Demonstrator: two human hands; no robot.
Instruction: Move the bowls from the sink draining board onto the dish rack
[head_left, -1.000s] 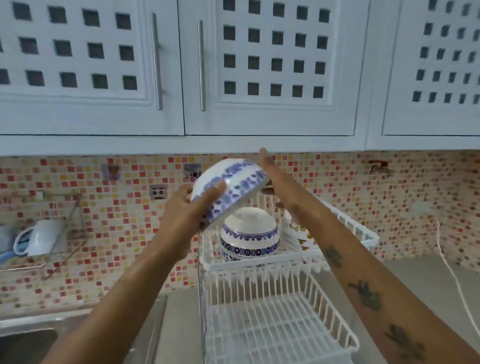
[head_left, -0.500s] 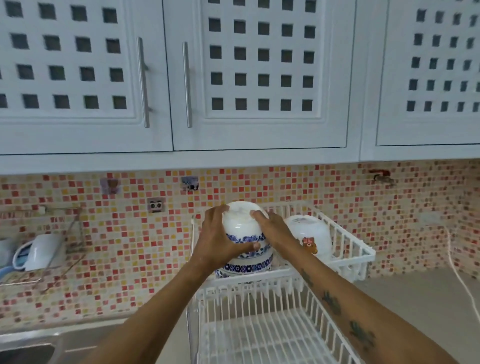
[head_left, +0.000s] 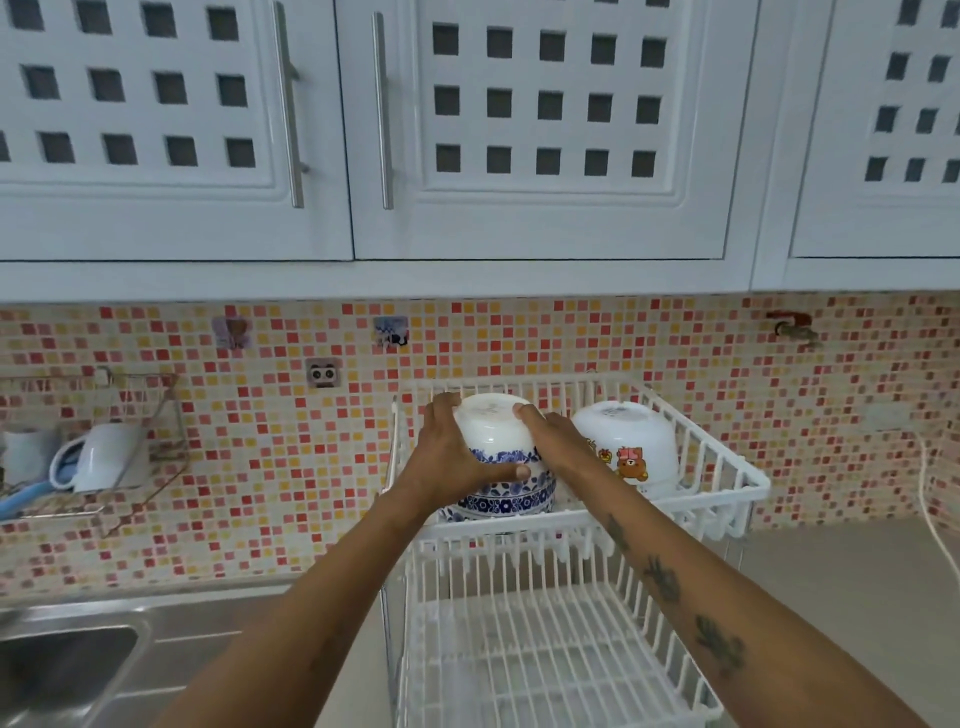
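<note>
Mosaic tiles in red, orange and cream back the grey desk (head_left: 831, 597). Both forearms reach forward; the left hand (head_left: 457, 457) and right hand (head_left: 558, 441) clasp an upturned glossy white ceramic bowl with blue floral band (head_left: 493, 431), stacked on a matching bowl (head_left: 506, 501) in the white wire dish rack (head_left: 722, 467)'s upper tier. At 3 o'clock sits an inverted white bear-print bowl (head_left: 631, 441).
</note>
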